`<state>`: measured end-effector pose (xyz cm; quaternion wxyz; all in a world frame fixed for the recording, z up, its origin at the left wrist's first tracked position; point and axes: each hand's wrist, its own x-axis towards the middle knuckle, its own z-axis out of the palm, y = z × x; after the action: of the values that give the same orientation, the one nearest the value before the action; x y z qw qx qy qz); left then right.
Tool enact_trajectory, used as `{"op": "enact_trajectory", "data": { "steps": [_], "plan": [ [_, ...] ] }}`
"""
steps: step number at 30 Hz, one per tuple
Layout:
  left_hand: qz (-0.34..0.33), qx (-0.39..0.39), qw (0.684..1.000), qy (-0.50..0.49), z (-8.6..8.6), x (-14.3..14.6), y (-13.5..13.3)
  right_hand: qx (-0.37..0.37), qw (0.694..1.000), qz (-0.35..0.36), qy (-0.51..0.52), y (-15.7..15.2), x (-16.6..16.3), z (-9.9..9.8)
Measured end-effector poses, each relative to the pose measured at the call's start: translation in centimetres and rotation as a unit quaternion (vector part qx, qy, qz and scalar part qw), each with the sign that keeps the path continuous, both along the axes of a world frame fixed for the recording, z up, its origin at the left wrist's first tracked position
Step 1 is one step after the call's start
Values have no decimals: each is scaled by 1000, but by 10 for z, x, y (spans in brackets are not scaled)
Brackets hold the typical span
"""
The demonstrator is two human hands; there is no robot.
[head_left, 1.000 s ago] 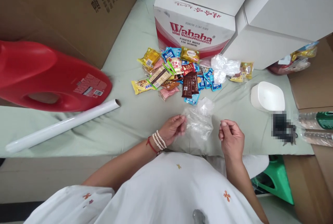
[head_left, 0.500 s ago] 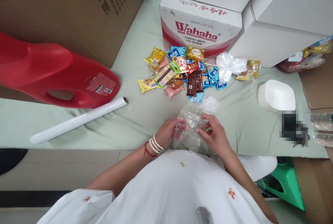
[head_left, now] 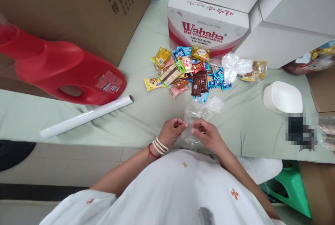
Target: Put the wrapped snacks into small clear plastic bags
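A clear plastic bag [head_left: 199, 113] lies crumpled on the pale green sheet [head_left: 136, 117] right in front of me. My left hand [head_left: 172, 130], with bead bracelets at the wrist, pinches the bag's near edge. My right hand [head_left: 206, 134] pinches the same edge, almost touching the left one. Beyond the bag lies a heap of wrapped snacks [head_left: 188, 71] in yellow, blue and brown packets. A second crumpled clear bag [head_left: 232, 66] rests at the heap's right side.
A red jug [head_left: 65, 68] lies on its side at the left, with a white paper roll [head_left: 86, 117] in front of it. A Wahaha carton [head_left: 206, 26] and white boxes stand behind the snacks. A white bowl [head_left: 282, 97] sits at the right.
My right hand came in from the right and took hold of the bag's edge beside my left hand. Both hands now pinch it close together. The view shifted slightly left.
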<state>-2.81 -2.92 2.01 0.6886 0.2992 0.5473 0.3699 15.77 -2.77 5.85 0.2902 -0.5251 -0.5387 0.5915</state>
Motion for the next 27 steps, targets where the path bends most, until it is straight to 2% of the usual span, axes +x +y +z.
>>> {"op": "enact_trajectory", "data": {
  "steps": [3,7,11,14,17,19,23,27],
  "plan": [
    [30,32,999,18,-2,4,5,-24,998,31,39,3,-21,-17],
    [83,-4,997,4,-7,2,9,-82,993,-21,87,5,-27,-30],
    [125,-28,992,-12,-8,2,8,-112,986,-58,105,5,-24,-25],
    [122,12,993,-2,-4,10,6,-124,984,-37,123,3,-30,-21],
    [125,53,991,14,-1,18,7,-98,986,-27,134,2,-36,-22],
    [131,56,990,22,0,20,9,-88,987,-48,124,2,-36,-24],
    [139,64,986,66,0,14,11,-113,979,-106,130,4,-28,-23],
    [114,136,976,130,1,11,5,-142,967,-142,154,9,-22,-17]
  ]
}}
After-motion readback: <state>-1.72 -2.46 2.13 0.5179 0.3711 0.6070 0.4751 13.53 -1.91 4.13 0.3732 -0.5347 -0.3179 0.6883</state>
